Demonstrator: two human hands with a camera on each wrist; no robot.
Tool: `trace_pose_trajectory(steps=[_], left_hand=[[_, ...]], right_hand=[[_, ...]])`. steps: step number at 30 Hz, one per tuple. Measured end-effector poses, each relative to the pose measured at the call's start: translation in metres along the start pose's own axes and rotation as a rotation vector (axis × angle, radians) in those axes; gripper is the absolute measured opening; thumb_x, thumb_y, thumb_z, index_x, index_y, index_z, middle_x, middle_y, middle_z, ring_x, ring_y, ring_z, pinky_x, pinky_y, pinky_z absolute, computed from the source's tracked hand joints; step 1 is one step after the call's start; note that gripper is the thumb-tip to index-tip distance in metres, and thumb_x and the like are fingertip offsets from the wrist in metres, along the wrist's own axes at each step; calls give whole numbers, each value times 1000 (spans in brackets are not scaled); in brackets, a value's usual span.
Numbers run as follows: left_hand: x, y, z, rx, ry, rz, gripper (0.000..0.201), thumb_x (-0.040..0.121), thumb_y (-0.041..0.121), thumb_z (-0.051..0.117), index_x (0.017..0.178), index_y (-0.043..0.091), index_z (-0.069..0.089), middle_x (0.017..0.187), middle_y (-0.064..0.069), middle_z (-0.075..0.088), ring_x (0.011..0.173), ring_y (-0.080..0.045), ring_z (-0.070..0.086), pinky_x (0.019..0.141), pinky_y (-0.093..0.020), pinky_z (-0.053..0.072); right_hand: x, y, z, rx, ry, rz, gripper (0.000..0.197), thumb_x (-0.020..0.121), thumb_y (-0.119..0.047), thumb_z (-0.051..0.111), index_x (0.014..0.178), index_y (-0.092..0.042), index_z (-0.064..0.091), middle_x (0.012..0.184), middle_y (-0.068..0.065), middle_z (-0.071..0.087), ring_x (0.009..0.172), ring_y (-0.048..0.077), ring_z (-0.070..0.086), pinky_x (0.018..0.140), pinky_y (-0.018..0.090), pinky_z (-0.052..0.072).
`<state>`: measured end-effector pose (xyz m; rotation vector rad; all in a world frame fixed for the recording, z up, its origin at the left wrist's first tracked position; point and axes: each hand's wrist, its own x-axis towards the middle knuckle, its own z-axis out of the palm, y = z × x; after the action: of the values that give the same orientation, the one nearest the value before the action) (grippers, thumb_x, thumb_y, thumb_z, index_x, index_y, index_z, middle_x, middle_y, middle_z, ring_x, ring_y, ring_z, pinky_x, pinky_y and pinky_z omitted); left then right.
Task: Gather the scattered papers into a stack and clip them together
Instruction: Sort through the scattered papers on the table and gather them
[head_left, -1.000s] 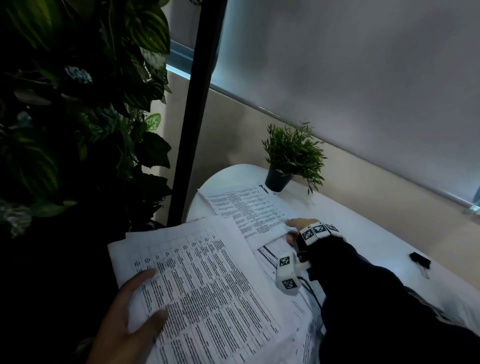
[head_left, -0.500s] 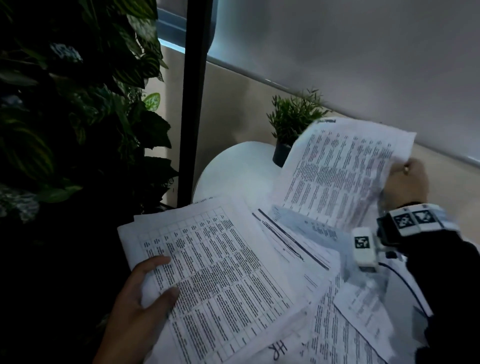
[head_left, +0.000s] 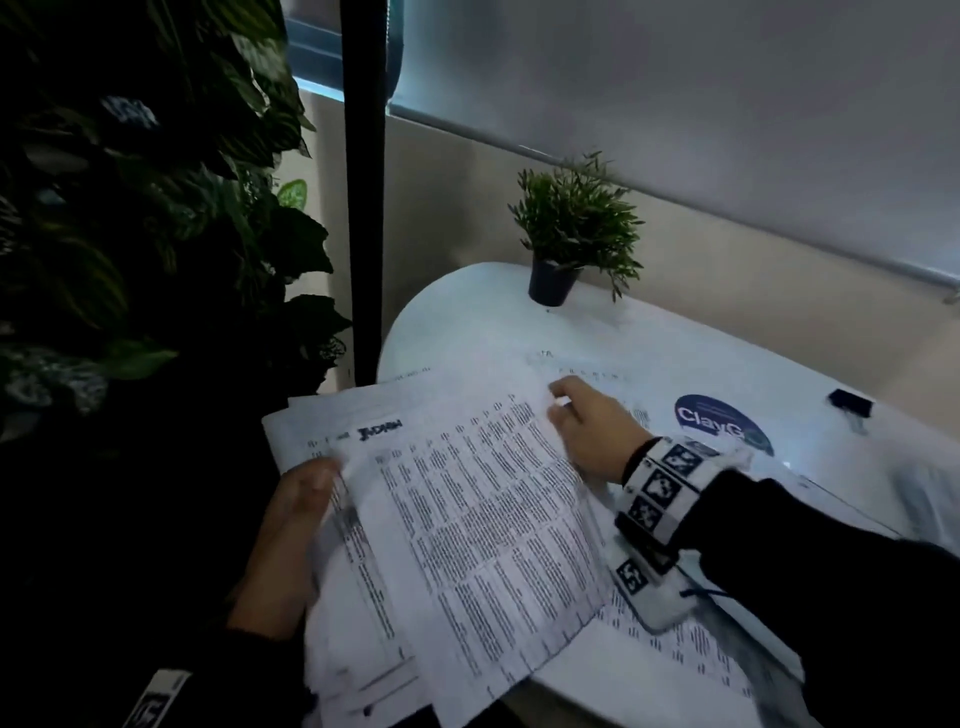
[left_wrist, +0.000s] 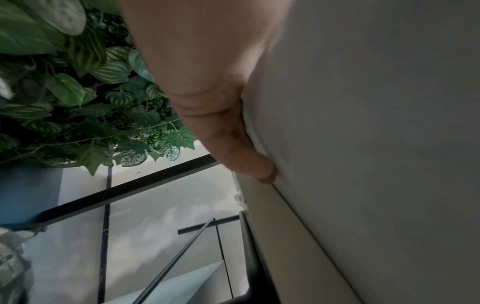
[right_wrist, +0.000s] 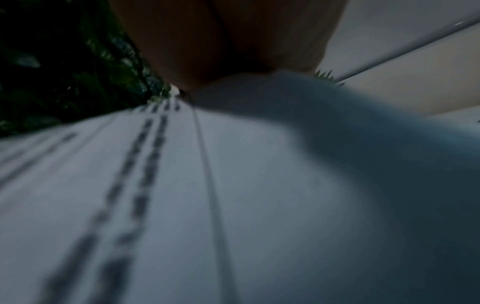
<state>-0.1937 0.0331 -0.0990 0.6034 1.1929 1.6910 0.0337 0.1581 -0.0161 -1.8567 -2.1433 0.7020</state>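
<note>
The papers (head_left: 467, 519) lie fanned in a loose pile over the near-left edge of the white surface (head_left: 467, 322). The left hand (head_left: 291, 551) grips the pile's left edge, while the right hand (head_left: 592, 431) rests on its far corner — whether it pinches a sheet I cannot tell. A black binder clip (head_left: 852, 402) sits well apart on the right — beyond a round blue sticker (head_left: 722, 423).

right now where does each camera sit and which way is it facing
head: on the head, looking down at the papers on the table; both hands and a dark sleeve show.
left wrist: along the left hand under the papers, toward floor and leaves.
right wrist: low along the right hand, skimming blurred print.
shared: the potted plant shows in the head and right wrist views.
</note>
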Motion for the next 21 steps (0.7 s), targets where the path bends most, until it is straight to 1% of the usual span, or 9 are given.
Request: trace_pose_trajectory(steps=[1, 3, 4, 6, 9, 12, 15, 18, 21], left_hand=[[-2, -2, 0, 39, -11, 19, 77, 49, 64, 81, 107, 20, 55, 106, 15, 65, 88, 4, 66, 72, -21, 57], [-11, 1, 3, 197, -21, 86, 76, 61, 29, 85, 122, 26, 41, 116, 13, 53, 91, 6, 59, 86, -25, 53], [-16, 5, 4, 276, -1, 124, 77, 68, 9, 80, 126, 30, 35, 121, 13, 48, 93, 8, 55, 89, -22, 49], [-24, 12, 7, 386, 22, 241, 84, 74, -9, 71, 128, 40, 30, 134, 13, 40, 110, 5, 49, 96, -16, 41], [-31, 37, 15, 382, 10, 407, 96, 74, -13, 68, 137, 42, 20, 139, 11, 38, 123, -1, 45, 105, -31, 35], [-38, 68, 44, 363, -95, 538, 95, 75, -12, 66, 141, 31, 14, 138, 13, 42, 114, 14, 50, 95, -16, 42], [-36, 94, 75, 275, -259, 613, 76, 78, -10, 63, 132, 30, 27, 130, 12, 52, 114, 3, 57, 88, -14, 50], [-27, 107, 109, 236, -345, 643, 53, 84, 0, 62, 133, 6, 40, 126, -4, 59, 115, -13, 61, 92, -26, 52], [-19, 102, 141, 213, -392, 578, 43, 87, 4, 58, 128, 4, 45, 117, 0, 64, 107, -8, 64, 85, -21, 52]], right_hand=[[-2, -4, 5, 16, -49, -9, 31, 100, -22, 38, 131, -18, 41, 84, 4, 57, 61, 12, 49, 53, 23, 38], [-6, -7, 9, 100, -152, -13, 39, 99, -19, 40, 138, -20, 35, 85, 2, 55, 67, 14, 52, 60, 24, 40], [-8, -8, 7, 134, -205, -17, 46, 98, -20, 44, 141, -22, 30, 92, 2, 56, 77, 15, 56, 69, 24, 42], [-16, -7, -1, 169, -296, -55, 62, 94, -30, 53, 146, -26, 20, 116, 4, 55, 110, 20, 55, 93, 29, 41], [-30, 3, -17, 286, -321, -114, 90, 83, -39, 67, 148, -31, 6, 142, 5, 41, 125, 21, 47, 105, 36, 39], [-46, 19, -33, 553, -305, -194, 98, 77, -25, 75, 148, -25, 8, 132, -6, 50, 115, 9, 57, 96, 26, 47], [-61, 29, -49, 872, -125, -286, 82, 72, -14, 78, 138, -15, 30, 126, 3, 60, 112, 17, 63, 93, 37, 52], [-79, 31, -73, 1043, 181, -353, 49, 74, -15, 67, 120, -16, 49, 107, -4, 70, 99, 13, 68, 81, 27, 56], [-94, 44, -94, 1043, 362, -397, 38, 73, -17, 64, 110, -19, 54, 98, -11, 73, 95, 9, 68, 79, 21, 53]])
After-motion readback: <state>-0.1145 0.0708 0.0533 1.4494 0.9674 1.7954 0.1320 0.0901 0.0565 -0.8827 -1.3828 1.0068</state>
